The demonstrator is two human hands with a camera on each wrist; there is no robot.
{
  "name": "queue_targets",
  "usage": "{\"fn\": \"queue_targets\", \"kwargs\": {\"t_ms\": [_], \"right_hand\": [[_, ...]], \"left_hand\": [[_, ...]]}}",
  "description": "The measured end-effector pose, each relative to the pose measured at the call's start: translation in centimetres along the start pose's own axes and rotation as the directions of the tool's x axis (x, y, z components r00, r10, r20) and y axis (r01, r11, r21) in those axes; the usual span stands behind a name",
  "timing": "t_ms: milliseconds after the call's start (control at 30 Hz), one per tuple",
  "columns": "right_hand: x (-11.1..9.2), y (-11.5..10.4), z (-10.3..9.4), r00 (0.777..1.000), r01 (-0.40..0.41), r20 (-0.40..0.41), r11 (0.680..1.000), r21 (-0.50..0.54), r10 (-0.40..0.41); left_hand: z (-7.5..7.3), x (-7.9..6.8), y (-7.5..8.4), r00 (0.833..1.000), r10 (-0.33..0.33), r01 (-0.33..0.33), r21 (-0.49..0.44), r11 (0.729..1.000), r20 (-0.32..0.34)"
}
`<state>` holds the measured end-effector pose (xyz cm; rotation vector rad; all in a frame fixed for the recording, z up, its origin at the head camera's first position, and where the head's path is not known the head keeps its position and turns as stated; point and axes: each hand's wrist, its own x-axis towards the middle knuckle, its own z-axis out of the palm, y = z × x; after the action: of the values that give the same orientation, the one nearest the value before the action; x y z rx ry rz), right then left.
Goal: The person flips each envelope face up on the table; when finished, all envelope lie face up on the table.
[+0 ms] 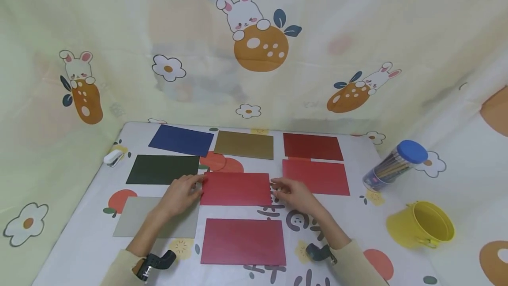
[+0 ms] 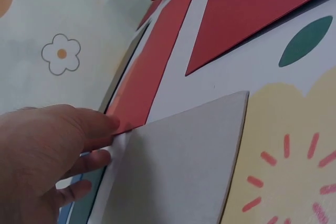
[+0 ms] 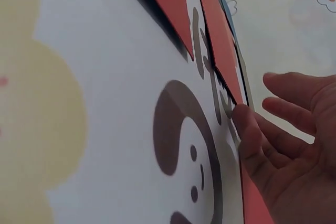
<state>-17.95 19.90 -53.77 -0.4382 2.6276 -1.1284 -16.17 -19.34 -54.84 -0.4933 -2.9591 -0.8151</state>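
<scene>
A red rectangular card (image 1: 236,189) lies flat in the middle of the table. My left hand (image 1: 182,195) touches its left edge with the fingertips, and the wrist crosses a light grey card (image 1: 135,215). At the opposite edge, my right hand (image 1: 295,194) hovers close, its fingers loosely bent with nothing between them. In the right wrist view the fingers of the right hand (image 3: 294,150) are near a card corner; contact is unclear. Nearer to me lies another red card (image 1: 243,242). One more red card (image 1: 317,178) is partly behind the right hand.
Farther back are dark green (image 1: 162,169), navy blue (image 1: 180,139), tan (image 1: 244,144) and dark red (image 1: 312,146) cards. A white stapler (image 1: 113,158) sits at the left edge. On the right stand a blue-lidded jar of sticks (image 1: 390,167) and a yellow bucket (image 1: 405,226).
</scene>
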Motion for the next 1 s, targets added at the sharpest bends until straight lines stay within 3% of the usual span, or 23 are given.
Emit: {"fn": "queue_targets", "kwargs": {"t_ms": [300,567,800,1000], "right_hand": [[0.0,-0.8,0.6,0.999,-0.045,0.018,0.987,0.157,0.043],[0.3,-0.5,0.8,0.990,-0.142,0.061,0.897,0.418,0.129],[0.7,-0.4,0.7,0.983,-0.166,0.003,0.883,0.439,0.183],[1.0,-0.6,0.2,0.983,-0.142,-0.041,0.876,0.462,0.181]], "left_hand": [[0.0,-0.2,0.0,1.000,-0.009,0.009,-0.008,1.000,-0.006],[0.1,-0.2,-0.1,1.000,-0.005,0.002,-0.093,0.996,-0.030],[-0.1,0.0,-0.1,0.995,-0.005,-0.014,-0.199,0.980,-0.097],[-0.2,0.2,-0.1,0.991,-0.014,-0.027,-0.295,0.955,-0.135]]}}
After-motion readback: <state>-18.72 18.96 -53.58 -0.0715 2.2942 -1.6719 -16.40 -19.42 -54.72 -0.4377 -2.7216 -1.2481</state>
